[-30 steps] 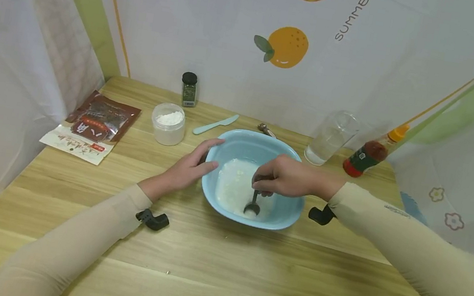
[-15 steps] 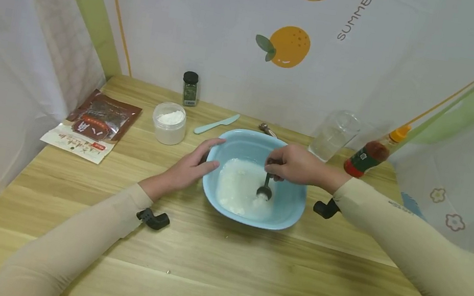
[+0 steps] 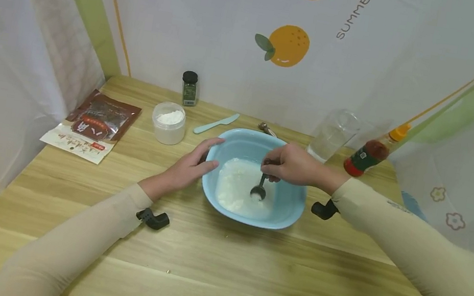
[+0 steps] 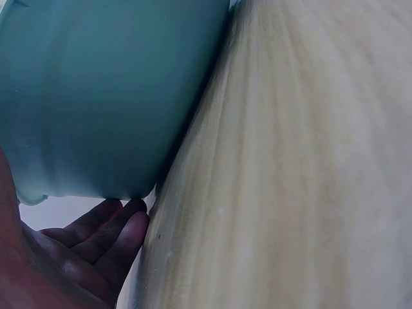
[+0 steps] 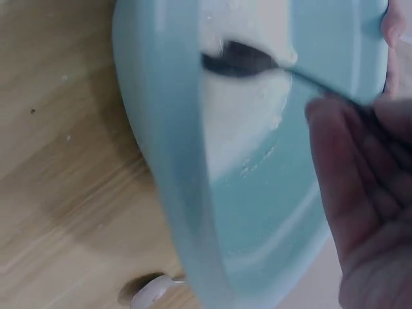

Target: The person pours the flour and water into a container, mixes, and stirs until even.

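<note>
A pale blue bowl [image 3: 285,210] on the wooden table holds milky white liquid [image 3: 235,189]. My left hand [image 3: 184,168] holds its left side, thumb at the rim. In the left wrist view, the fingers [image 4: 119,248] touch the bowl's outer wall [image 4: 109,96] low down. My right hand [image 3: 292,164] pinches the handle of a small dark spoon [image 3: 258,192] above the bowl. The spoon's head is in the liquid in the head view; the right wrist view shows the spoon [image 5: 248,59] blurred, with the right hand [image 5: 367,187] around its handle.
Behind the bowl are a jar of white powder [image 3: 169,124], a spice jar [image 3: 189,89], a pale spreader [image 3: 216,123], a metal utensil [image 3: 266,129], a glass [image 3: 333,135] and a red sauce bottle [image 3: 371,154]. A brown packet [image 3: 96,123] lies left. A pale spoon-shaped end [image 5: 151,291] shows beside the bowl.
The right hand and spoon have swept through the liquid, first away and to the right, then slightly back left. The left hand and bowl stay nearly still.
</note>
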Available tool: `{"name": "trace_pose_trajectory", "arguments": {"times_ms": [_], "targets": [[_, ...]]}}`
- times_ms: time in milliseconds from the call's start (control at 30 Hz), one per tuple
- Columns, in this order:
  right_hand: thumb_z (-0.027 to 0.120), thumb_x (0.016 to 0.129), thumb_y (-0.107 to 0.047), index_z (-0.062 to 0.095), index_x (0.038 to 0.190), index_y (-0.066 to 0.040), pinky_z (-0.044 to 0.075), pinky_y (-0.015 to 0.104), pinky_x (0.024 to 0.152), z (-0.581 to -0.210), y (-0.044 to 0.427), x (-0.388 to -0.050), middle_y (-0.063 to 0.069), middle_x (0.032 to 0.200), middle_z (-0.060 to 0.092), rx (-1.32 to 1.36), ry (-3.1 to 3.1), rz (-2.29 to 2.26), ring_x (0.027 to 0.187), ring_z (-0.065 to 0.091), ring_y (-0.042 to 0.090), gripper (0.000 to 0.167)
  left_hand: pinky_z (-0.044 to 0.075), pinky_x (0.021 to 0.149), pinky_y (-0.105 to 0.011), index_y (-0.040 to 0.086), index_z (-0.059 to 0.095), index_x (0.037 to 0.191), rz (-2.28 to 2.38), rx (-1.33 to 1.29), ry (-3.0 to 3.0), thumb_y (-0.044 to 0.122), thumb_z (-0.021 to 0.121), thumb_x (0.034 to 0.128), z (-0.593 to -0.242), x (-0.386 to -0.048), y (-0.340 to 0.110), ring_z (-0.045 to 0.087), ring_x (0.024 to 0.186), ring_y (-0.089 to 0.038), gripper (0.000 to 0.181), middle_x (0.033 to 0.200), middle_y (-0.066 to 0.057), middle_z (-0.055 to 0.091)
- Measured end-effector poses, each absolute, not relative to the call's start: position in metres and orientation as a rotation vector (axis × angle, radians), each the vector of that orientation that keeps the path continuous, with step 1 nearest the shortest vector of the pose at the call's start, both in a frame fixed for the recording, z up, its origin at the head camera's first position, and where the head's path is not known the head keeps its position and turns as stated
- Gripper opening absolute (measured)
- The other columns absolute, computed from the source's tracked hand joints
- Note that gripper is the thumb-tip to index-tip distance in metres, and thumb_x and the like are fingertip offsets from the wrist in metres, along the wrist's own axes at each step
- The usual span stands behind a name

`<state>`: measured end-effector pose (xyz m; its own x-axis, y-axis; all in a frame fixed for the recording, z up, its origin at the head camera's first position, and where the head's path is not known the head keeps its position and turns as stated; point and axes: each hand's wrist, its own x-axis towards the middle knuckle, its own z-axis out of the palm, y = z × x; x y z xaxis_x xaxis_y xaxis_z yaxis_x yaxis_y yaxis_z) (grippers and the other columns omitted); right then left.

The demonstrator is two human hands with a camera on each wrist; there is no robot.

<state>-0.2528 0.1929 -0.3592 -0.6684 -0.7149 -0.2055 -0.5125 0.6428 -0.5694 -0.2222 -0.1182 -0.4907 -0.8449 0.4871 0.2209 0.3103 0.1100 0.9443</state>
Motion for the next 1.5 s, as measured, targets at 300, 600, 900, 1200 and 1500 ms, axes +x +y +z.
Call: {"name": "trace_pose_trajectory", "arguments": {"times_ms": [300,600,900,1200,1500], "targets": [[0.07,0.112,-0.018,0.084,0.111,-0.008,0.068,0.051,0.087,-0.366,0.178,-0.25,-0.003,0.093,0.083,-1.001,2.243,-0.741,0.088,0.081,0.016,0.017,0.063,0.106,-0.052,0.012,0.031,0.173,1.828,0.806,2.242,0.015,0.054,0.1161,-0.489,-0.222,-0.116,0.06,0.142,-0.045,0.062,0.161,-0.031,0.051],[0.067,0.112,-0.014,0.083,0.111,-0.002,0.066,0.042,0.082,-0.361,0.175,-0.269,0.008,0.094,0.082,-0.846,2.508,-0.748,0.086,0.078,0.02,0.02,0.061,0.109,-0.053,0.013,0.031,0.173,1.812,0.8,2.261,0.017,0.054,0.1166,-0.488,-0.221,-0.116,0.059,0.143,-0.044,0.061,0.163,-0.029,0.05],[0.069,0.11,-0.015,0.084,0.108,-0.003,0.068,0.04,0.078,-0.36,0.174,-0.263,0.001,0.088,0.082,-0.95,2.371,-0.678,0.08,0.079,0.015,0.019,0.063,0.106,-0.053,0.013,0.03,0.174,1.827,0.783,2.236,0.016,0.053,0.1166,-0.486,-0.221,-0.115,0.061,0.142,-0.044,0.061,0.16,-0.03,0.052],[0.068,0.112,-0.017,0.084,0.111,-0.006,0.066,0.034,0.08,-0.366,0.141,-0.255,-0.004,0.091,0.082,-1.067,2.282,-0.719,0.086,0.079,0.011,0.019,0.06,0.11,-0.053,0.013,0.029,0.174,1.84,0.796,2.213,0.016,0.052,0.117,-0.488,-0.22,-0.116,0.057,0.146,-0.044,0.061,0.166,-0.028,0.047],[0.068,0.112,-0.016,0.084,0.113,-0.002,0.06,0.033,0.072,-0.364,0.141,-0.27,0.005,0.088,0.08,-0.956,2.617,-0.726,0.078,0.071,0.014,0.021,0.063,0.105,-0.051,0.013,0.029,0.174,1.832,0.79,2.22,0.015,0.052,0.1165,-0.488,-0.221,-0.116,0.056,0.147,-0.046,0.062,0.17,-0.029,0.042]]}}
